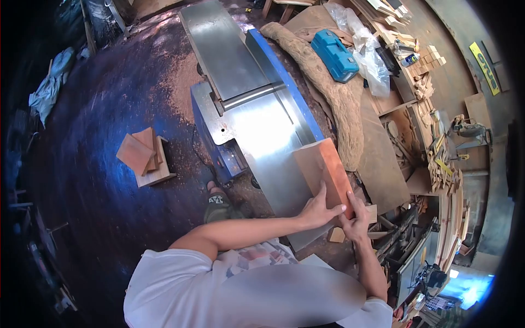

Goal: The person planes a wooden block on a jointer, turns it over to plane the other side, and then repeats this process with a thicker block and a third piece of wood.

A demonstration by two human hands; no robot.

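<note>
A thick reddish-brown wooden block (331, 169) stands on edge on the near end of a jointer's metal table (268, 158), beside its blue-edged fence (290, 90). My left hand (320, 210) grips the block's near left part, fingers against its broad face and thumb over the top edge. My right hand (356, 217) holds the near right end, fingers along the outer side. Both thumbs are close together; some fingertips are hidden behind the wood. Ahead of the block lies the jointer's cutterhead (249, 98), a bright bar across the table, apart from the wood.
Several flat wooden boards (139, 153) lie on a small wooden stool (158, 174) at the left. Beyond the fence are a long rough log (333, 98) and a teal tool case (334, 57). Cluttered shelves (402, 106) line the right. Wood shavings (178, 82) litter the floor.
</note>
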